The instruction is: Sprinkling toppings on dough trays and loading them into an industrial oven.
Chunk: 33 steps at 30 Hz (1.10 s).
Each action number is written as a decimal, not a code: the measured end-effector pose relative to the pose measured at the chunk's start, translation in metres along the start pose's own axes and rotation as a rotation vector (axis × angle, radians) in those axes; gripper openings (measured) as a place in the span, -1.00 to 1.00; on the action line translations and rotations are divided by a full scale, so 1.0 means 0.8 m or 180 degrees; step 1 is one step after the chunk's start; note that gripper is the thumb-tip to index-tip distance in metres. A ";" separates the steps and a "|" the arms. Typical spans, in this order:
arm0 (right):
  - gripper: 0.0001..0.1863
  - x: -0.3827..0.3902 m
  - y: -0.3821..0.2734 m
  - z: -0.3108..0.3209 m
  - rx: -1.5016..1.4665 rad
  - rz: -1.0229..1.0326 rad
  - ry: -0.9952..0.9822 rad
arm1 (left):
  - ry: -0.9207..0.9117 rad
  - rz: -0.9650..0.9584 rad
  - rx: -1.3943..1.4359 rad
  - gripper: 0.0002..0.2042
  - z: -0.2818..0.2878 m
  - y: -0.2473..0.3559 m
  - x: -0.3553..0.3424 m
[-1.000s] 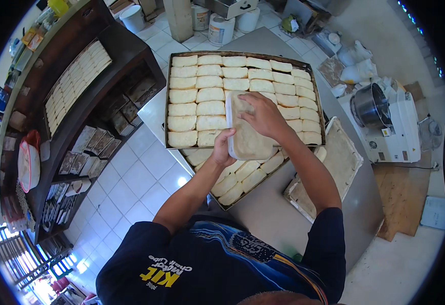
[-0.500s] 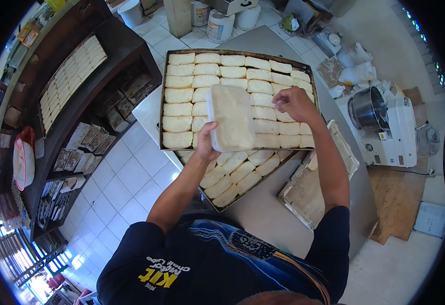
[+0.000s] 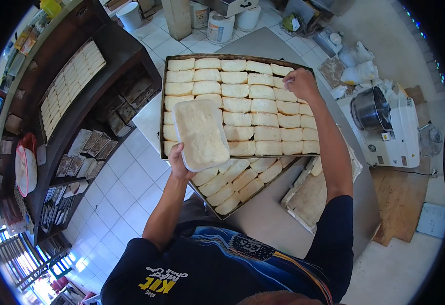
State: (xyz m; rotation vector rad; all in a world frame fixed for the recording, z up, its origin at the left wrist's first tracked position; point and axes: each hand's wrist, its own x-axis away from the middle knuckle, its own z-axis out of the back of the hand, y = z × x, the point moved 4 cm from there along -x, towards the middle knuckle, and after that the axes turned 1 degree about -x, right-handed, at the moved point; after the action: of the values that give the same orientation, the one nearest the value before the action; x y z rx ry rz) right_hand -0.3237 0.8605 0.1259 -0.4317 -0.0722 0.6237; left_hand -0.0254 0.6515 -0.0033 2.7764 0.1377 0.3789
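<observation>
My left hand (image 3: 179,161) grips a white plastic tub (image 3: 208,166) by its near left corner. Pale crumbs or powder (image 3: 199,127) lie inside it. The tub hangs over the near left part of a large dark-rimmed baking tray (image 3: 227,56), hiding some of its bread rolls (image 3: 234,90). These pale, oblong rolls sit packed in rows. Above the far right rolls is my right hand (image 3: 303,85), its fingertips pinched together; whatever they hold is too small to make out. A second tray of rolls (image 3: 247,179) sits partly beneath the first, turned at an angle.
An empty-looking, flour-dusted tray (image 3: 304,206) lies on the metal table (image 3: 265,201) by my right forearm. A mixer with a steel bowl (image 3: 370,109) stands to the right. Dark shelving (image 3: 123,51) at the left bears another tray of rolls (image 3: 75,84). Buckets (image 3: 220,28) stand beyond the table.
My left hand has brought the tub leftward and nearer to me, uncovering rolls in the middle. My right hand has shifted farther away and slightly right over the tray.
</observation>
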 end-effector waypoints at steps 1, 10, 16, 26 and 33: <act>-0.86 -0.008 -0.004 -0.003 -0.0059 -0.0127 -0.0135 | -0.0041 -0.0007 0.0034 -0.36 0.002 0.004 0.001; -0.85 -0.072 0.002 -0.023 0.0202 -0.0288 0.0055 | -0.0106 0.0067 0.0108 -0.36 0.020 0.032 -0.010; -0.85 -0.097 0.008 -0.038 -0.0032 -0.0336 0.0044 | -0.0201 0.0094 0.0229 -0.35 0.024 0.029 -0.010; -0.85 -0.141 0.038 -0.048 0.0312 0.0011 0.0400 | -0.0230 0.0088 0.0242 -0.35 0.032 0.022 -0.013; -0.84 -0.202 -0.006 -0.025 0.0371 -0.0250 0.0360 | -0.0077 0.0104 0.0175 -0.34 0.011 0.085 -0.022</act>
State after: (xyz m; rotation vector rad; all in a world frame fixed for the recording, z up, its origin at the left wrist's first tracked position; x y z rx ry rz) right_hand -0.4487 0.7560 0.1196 -0.3489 0.0547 0.5225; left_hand -0.0368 0.5825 0.0076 2.8395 0.0983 0.3546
